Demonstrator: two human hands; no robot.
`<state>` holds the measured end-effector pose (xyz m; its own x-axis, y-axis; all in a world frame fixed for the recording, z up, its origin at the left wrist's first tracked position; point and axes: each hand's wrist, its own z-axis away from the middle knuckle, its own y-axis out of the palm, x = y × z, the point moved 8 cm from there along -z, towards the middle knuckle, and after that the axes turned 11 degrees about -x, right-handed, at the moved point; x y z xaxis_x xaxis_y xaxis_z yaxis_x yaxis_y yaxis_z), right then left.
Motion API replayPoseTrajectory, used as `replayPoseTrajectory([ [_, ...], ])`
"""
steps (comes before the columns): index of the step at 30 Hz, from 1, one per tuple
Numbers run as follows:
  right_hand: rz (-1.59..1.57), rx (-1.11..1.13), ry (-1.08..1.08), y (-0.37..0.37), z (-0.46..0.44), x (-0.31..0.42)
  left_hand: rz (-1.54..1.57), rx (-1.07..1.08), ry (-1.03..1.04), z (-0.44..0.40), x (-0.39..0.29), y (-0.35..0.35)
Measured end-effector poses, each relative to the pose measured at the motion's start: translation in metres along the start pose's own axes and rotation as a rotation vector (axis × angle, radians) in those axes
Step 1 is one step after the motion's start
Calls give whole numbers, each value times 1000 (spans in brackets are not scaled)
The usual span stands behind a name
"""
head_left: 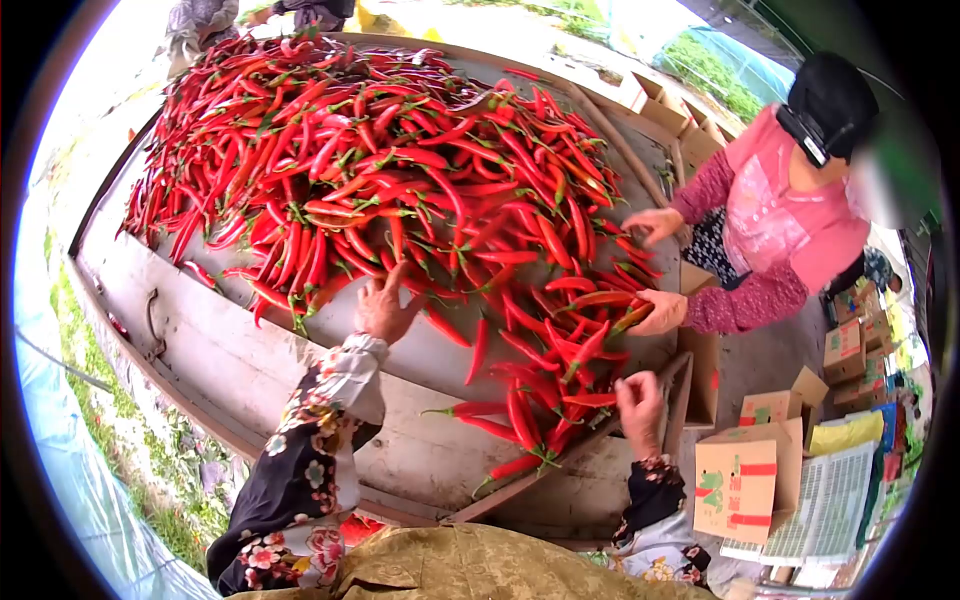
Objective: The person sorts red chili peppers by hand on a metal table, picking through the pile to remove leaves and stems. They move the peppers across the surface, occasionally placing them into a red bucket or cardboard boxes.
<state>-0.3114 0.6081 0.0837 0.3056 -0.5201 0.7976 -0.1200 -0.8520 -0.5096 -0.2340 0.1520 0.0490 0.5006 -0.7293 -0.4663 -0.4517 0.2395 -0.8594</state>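
Observation:
A large heap of red chili peppers [370, 160] with green stems covers much of the metal table [220, 320]. My left hand [388, 303] rests at the heap's near edge, fingers spread, beside a few loose peppers. At the right, my right hand [640, 408] is closed at the table's corner, its thumb and fingertips at the end of a red pepper [590, 399]. Between my hands lies a smaller spread of peppers [530, 380]. Both my sleeves are dark with a floral print.
Across the right side a co-worker in pink [790, 210] has both hands over the peppers. Cardboard boxes [740, 485] stand on the floor at the lower right. A wooden strip [620, 140] lies along the table's far right. Other people stand at the far edge.

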Motion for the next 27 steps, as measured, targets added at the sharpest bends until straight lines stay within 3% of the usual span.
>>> replayPoseTrajectory([
  [3,101,-12,-223,32,20,11,-194,-144,-4,-5,-11,11],
  [7,251,-198,-245,39,24,4,142,-102,39,11,-60,29],
  [9,298,-227,-298,42,24,9,274,-62,166,33,-82,83],
  [11,270,-216,-307,43,26,5,519,-9,238,66,-127,75],
  [15,219,-179,-290,44,26,11,451,160,612,122,-213,50],
  [18,212,-147,-260,46,27,5,409,212,715,109,-228,25],
  [19,191,-157,-265,45,26,3,395,151,648,88,-218,16],
  [22,90,-177,-270,44,26,9,383,-358,507,20,-150,-5],
  [24,129,-160,-253,44,25,9,260,-535,455,-19,-89,-14],
  [25,152,-154,-243,44,25,8,99,-443,322,-35,-60,-19],
  [27,140,-160,-241,44,25,4,29,-458,245,-49,-11,-30],
])
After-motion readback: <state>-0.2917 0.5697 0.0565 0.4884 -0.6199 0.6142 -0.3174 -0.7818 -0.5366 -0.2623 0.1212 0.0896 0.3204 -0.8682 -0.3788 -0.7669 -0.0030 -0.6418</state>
